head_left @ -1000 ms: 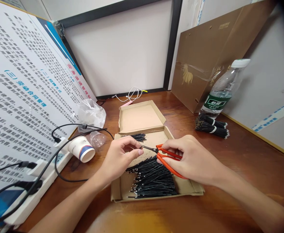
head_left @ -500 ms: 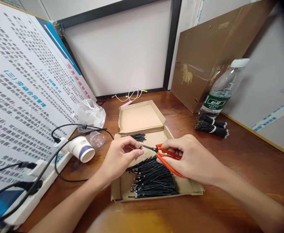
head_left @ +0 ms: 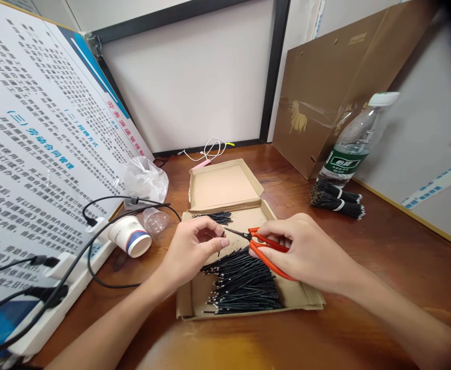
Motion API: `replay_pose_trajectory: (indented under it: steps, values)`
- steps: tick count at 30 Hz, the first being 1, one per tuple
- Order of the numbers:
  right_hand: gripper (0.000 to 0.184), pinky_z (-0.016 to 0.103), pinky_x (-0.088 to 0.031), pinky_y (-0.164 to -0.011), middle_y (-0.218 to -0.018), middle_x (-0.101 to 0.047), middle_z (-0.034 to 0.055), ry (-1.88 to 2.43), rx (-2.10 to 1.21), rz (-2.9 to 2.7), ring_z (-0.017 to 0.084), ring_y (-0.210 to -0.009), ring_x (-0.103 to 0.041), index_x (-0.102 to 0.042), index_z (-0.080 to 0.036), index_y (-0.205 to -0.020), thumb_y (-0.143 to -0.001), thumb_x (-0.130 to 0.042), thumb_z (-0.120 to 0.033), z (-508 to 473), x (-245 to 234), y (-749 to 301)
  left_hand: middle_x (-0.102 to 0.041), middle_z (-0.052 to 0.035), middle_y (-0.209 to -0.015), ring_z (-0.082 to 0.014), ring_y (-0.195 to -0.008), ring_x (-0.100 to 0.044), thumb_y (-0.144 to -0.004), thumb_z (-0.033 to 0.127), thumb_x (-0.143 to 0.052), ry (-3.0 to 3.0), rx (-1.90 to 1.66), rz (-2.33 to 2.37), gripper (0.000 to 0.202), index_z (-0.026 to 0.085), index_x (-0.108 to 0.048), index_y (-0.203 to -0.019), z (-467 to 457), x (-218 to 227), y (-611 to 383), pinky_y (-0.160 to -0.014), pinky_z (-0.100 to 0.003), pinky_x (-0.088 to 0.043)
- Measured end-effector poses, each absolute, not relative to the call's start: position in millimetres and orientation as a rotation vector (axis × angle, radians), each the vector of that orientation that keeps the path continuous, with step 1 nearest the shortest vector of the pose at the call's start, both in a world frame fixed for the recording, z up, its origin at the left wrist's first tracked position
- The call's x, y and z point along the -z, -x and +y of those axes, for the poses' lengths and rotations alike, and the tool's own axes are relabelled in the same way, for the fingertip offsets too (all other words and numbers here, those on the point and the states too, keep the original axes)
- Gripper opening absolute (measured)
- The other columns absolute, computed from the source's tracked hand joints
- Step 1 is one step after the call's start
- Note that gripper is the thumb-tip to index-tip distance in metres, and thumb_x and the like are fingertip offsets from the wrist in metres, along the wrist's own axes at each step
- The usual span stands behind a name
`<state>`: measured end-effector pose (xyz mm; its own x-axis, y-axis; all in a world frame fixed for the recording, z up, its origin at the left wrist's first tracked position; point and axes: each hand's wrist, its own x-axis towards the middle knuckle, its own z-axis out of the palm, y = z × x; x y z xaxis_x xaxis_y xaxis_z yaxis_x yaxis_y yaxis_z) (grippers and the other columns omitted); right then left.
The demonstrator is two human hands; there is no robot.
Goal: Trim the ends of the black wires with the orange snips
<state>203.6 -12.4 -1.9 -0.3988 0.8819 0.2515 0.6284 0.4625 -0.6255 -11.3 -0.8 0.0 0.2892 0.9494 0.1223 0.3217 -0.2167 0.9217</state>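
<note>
Head view, only one here. Left hand (head_left: pixel 190 249) is pinching a thin, black-coated wire (head_left: pixel 219 252) between thumb and fingers; the fingers are hiding most of it, a short dark end is poking out below the thumb. Right hand (head_left: pixel 304 252) is gripping small scissors with orange-red looped handles and narrow dark metal blades (head_left: pixel 250 237). Blade tips are pointing at the left fingertips, sitting just beside them; can't tell if they're touching the wire. Both hands are hovering over a shallow brown cardboard tray (head_left: pixel 185 303), where a big loose pile of thin black wires with silvery ends (head_left: pixel 244 285) is lying on the near side and a smaller batch of black wires (head_left: pixel 220 218) far left.

Risks, judging: worst is a nicked finger, since the tips are aiming straight at the pinch; a slip or hasty squeeze would be enough. Wire is sitting in a small pinch, so tugging might be pulling it loose, dropping it into the pile. Blades biting too deep might be damaging it. A sagging wrist might be scattering the loose pile. Left forearm is passing near a looping black cable (head_left: pixel 101 282); swinging wide might be snagging it.
</note>
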Motion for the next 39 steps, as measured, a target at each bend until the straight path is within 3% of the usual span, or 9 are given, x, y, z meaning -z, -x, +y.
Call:
replay_pose_trajectory:
  steps: [7, 15, 26, 34, 39]
  values:
    - [0.023, 0.025, -0.028, -0.049, -0.051, -0.05, -0.0028, 1.249, -0.615, -2.172, 0.009, -0.048, -0.034, -0.068, -0.015, -0.067, -0.081, -0.057, -0.031, -13.4, 1.0, -203.2, -0.059, -0.0003, -0.069, -0.0113, -0.062, -0.054, -0.073, 0.018, -0.071, -1.722, -0.928, 1.172, 0.012, 0.013, -0.06, -0.071, -0.9, -0.3, 11.1, -0.059, -0.023, -0.044]
    - [0.026, 0.026, -0.023, -0.048, -0.048, -0.04, -0.0046, 1.251, -0.624, -2.172, 0.009, -0.048, -0.028, -0.068, -0.015, -0.066, -0.083, -0.056, -0.029, -10.7, 3.9, -205.5, -0.061, -0.0006, -0.07, -0.011, -0.063, -0.052, -0.073, 0.016, -0.071, -1.757, -0.932, 1.187, 0.011, 0.013, -0.061, -0.07, -0.6, -0.8, 12.1, -0.058, -0.022, -0.043]
    - [0.024, 0.026, -0.027, -0.048, -0.052, -0.051, -0.0027, 1.262, -0.673, -2.163, 0.009, -0.049, -0.034, -0.068, -0.014, -0.069, -0.081, -0.058, -0.032, -13.6, -0.5, -203.7, -0.06, -0.0002, -0.07, -0.011, -0.063, -0.052, -0.074, 0.018, -0.072, -1.821, -0.927, 1.207, 0.013, 0.013, -0.061, -0.071, -2.2, -0.7, 13.2, -0.059, -0.023, -0.042]
    - [0.026, 0.026, -0.021, -0.047, -0.048, -0.037, -0.0058, 1.224, -0.607, -2.186, 0.008, -0.048, -0.024, -0.066, -0.014, -0.062, -0.081, -0.058, -0.03, -12.3, 2.1, -204.3, -0.061, -0.0007, -0.07, -0.012, -0.065, -0.053, -0.073, 0.016, -0.072, -1.859, -0.932, 1.216, 0.012, 0.013, -0.061, -0.07, -0.7, -0.2, 13.3, -0.06, -0.024, -0.043]
    - [0.025, 0.026, -0.024, -0.047, -0.049, -0.042, -0.0048, 1.259, -0.644, -2.136, 0.008, -0.048, -0.029, -0.069, -0.014, -0.067, -0.081, -0.058, -0.032, -11.9, 1.1, -204.7, -0.062, -0.0015, -0.071, -0.0131, -0.065, -0.055, -0.074, 0.017, -0.071, -1.835, -0.935, 1.195, 0.011, 0.013, -0.061, -0.07, 0.0, 0.1, 13.0, -0.06, -0.025, -0.045]
